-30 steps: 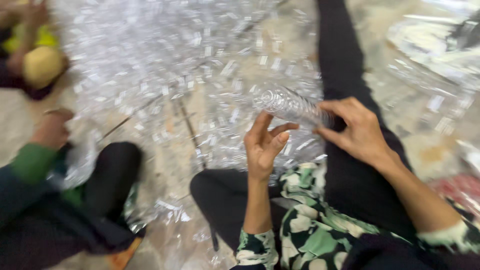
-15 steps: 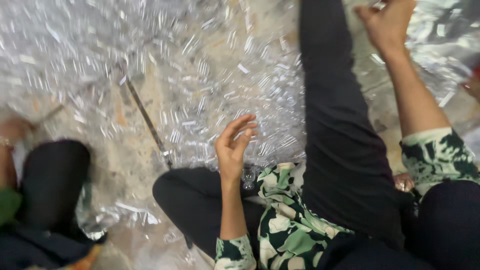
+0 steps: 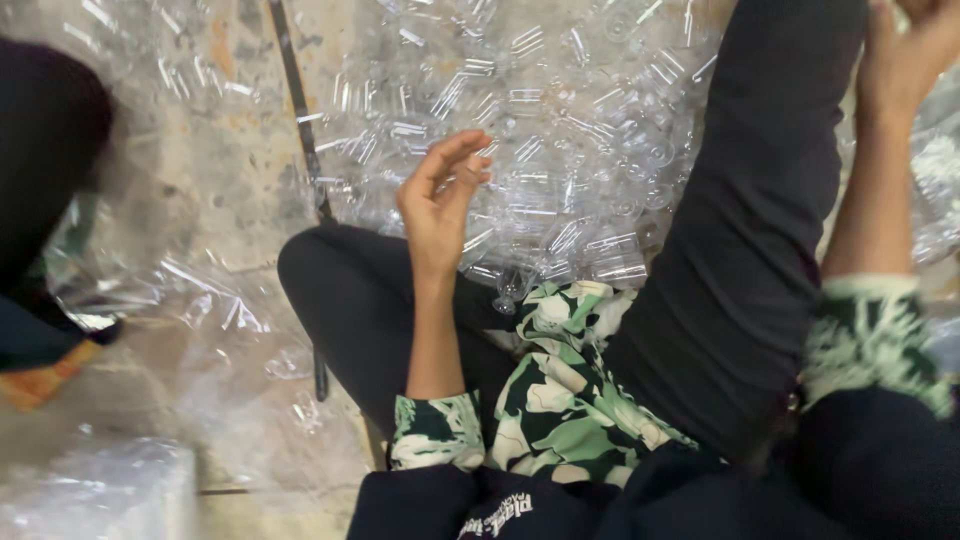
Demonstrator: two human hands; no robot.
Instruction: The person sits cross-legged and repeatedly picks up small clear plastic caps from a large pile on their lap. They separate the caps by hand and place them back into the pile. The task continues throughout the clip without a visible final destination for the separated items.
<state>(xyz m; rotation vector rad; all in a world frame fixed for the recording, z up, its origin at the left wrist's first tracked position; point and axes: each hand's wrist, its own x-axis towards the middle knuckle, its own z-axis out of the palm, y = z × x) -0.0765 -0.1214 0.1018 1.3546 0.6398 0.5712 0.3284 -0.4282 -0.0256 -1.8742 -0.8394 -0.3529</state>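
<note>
Clear plastic everywhere: big heap of small transparent plastic cup-like pieces (image 3: 560, 130) spread over the floor (image 3: 220, 200) from 11 to 2 o'clock, touching the knees. Easy to crush or scatter a few with one shift of the black-trousered legs (image 3: 740, 230), probably. Could also lose track of single pieces, since all see-through and piled on crinkly clear plastic sheeting (image 3: 200, 300).

Left hand (image 3: 440, 205) raised just above the heap at centre, fingers loosely spread and curled a bit, half open, holding nothing, touching nothing visible. Right hand (image 3: 905, 50) up at 1 o'clock, cut off by the frame edge and blurred, so can't tell whether closed on anything. Thin dark metal rod (image 3: 300, 150) lying on the floor at 11 o'clock, near the left knee.
</note>
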